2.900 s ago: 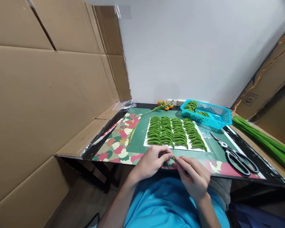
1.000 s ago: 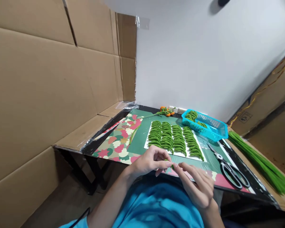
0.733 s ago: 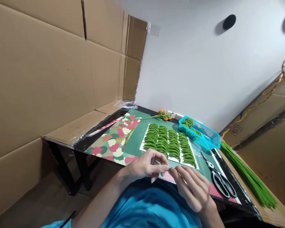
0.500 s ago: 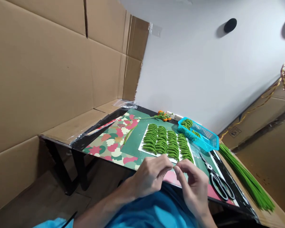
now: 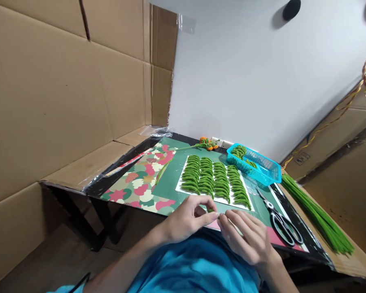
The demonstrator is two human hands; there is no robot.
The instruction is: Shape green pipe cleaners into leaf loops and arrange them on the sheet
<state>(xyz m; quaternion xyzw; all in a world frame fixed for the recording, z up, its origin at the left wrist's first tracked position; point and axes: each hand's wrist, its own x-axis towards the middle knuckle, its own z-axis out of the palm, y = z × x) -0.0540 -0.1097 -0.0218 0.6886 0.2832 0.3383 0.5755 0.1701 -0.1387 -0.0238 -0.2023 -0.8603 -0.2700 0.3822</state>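
Both hands are close together in front of my body, at the table's near edge. My left hand [image 5: 190, 217] pinches a small green pipe cleaner piece [image 5: 211, 210] between thumb and forefinger. My right hand [image 5: 247, 234] closes its fingertips on the other end of that piece, whose shape is mostly hidden by the fingers. Just beyond them is a white sheet [image 5: 179, 186] bearing rows of curved green pipe cleaner pieces [image 5: 206, 181]. Black-and-white handled scissors [image 5: 277, 219] lie to the right of my right hand, blades pointing away.
A blue plastic basket [image 5: 265, 178] with some green pieces stands at the back right. Long green pipe cleaners [image 5: 319, 217] lie in a bundle at the far right. An orange flower stem [image 5: 209, 143] rests at the back. Patterned paper [image 5: 140, 183] covers the table's left; cardboard walls [image 5: 57, 89] stand beyond.
My right hand has turned so that its back faces up, with its fingers over the piece. The left fingers have curled into a rounder pinch. The view has shifted slightly.
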